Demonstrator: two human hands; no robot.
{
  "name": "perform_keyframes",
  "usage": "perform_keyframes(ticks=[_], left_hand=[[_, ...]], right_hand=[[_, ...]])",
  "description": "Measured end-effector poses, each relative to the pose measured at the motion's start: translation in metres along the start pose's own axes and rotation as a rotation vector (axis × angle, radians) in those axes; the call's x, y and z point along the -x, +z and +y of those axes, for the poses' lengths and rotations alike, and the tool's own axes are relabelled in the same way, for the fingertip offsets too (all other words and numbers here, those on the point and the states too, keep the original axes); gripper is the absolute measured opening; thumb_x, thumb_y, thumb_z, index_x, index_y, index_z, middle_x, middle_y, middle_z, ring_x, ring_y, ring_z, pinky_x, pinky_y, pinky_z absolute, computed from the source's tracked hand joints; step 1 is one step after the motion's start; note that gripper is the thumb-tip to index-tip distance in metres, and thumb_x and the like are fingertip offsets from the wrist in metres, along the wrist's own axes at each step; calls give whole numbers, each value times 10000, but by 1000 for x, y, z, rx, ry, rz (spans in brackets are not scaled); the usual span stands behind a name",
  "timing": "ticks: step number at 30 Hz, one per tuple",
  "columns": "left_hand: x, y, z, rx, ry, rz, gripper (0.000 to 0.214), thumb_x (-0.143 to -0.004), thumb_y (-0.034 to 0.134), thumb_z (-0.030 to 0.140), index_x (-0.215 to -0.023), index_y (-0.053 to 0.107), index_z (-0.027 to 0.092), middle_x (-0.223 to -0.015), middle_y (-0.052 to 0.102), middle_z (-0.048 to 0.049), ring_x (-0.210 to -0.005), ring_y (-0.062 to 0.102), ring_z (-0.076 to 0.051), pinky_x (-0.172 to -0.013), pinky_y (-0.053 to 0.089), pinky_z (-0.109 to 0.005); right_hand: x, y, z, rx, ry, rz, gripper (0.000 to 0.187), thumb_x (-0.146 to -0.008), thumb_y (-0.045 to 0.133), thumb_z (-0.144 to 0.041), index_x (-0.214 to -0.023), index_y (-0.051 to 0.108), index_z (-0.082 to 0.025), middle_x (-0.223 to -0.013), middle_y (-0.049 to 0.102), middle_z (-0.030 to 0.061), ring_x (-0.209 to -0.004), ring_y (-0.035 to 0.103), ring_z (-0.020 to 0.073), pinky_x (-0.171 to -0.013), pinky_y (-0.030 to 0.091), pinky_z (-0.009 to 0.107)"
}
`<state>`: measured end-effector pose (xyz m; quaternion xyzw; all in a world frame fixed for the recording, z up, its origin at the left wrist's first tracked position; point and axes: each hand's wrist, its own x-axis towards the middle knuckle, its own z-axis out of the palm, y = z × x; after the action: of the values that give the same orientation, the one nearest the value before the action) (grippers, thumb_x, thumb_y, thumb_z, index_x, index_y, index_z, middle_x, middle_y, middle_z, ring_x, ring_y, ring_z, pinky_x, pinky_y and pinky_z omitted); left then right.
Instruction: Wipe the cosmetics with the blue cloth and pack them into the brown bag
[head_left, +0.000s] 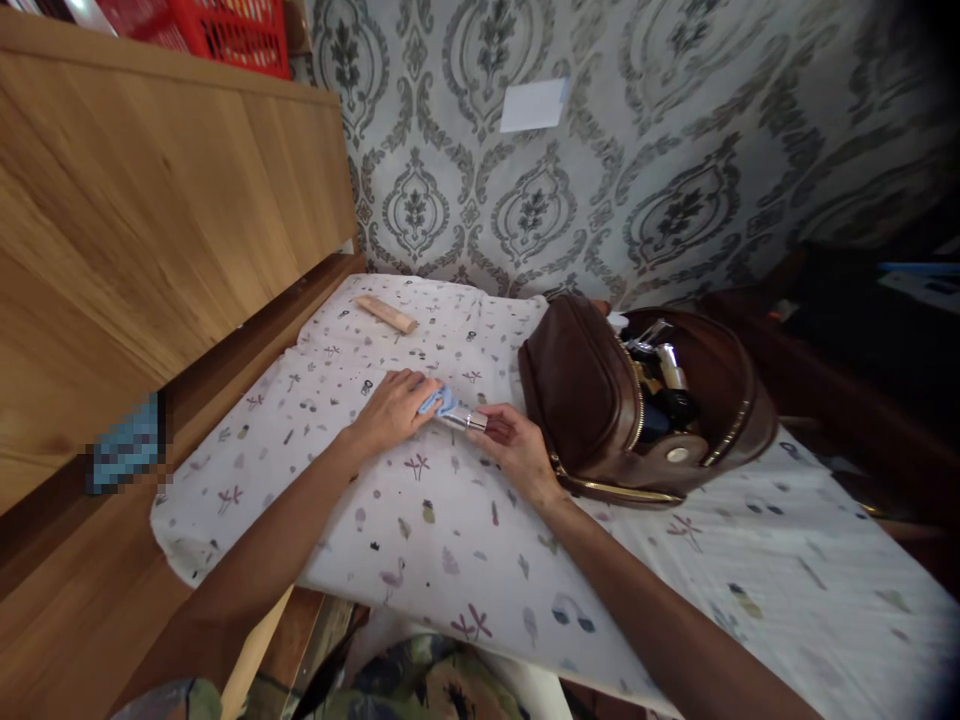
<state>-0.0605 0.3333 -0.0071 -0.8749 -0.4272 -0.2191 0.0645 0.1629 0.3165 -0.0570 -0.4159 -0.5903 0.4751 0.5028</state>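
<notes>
My left hand (393,403) is closed on a small light-blue cloth (437,402), pressed against one end of a small silver tube (468,418). My right hand (516,448) holds the tube's other end, fingers curled round it. Both hands rest over a white printed cloth (420,500) spread on the surface. Just right of my hands lies an open brown leather bag (592,395) with several small cosmetics showing inside (664,385).
A beige tube-shaped stick (385,313) lies on the cloth near the far edge. A wooden cabinet panel (150,220) stands on the left, with a red crate (225,30) on top. Patterned grey wallpaper (675,150) is behind. Dark objects sit at the far right.
</notes>
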Motion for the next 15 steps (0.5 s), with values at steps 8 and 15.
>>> perform_keyframes(ticks=[8,15], left_hand=[[9,-6,-20,73,-267,-88,247,-1011,364,377,-1044,559,230,-897,662,-39,-789,614,-206,-696,435,-296],[10,-8,-17,-4,-334,42,230,-1000,369,346,-1028,560,221,-942,683,-59,-856,632,-234,-738,439,-321]], right_hand=[[-2,-2,3,-25,41,-1,527,-620,864,-441,-1024,622,-205,-955,695,48,-898,694,203,-874,583,377],[-1,-4,0,-72,97,-74,522,-640,839,-501,-1016,629,-205,-828,691,20,-714,669,176,-633,578,299]])
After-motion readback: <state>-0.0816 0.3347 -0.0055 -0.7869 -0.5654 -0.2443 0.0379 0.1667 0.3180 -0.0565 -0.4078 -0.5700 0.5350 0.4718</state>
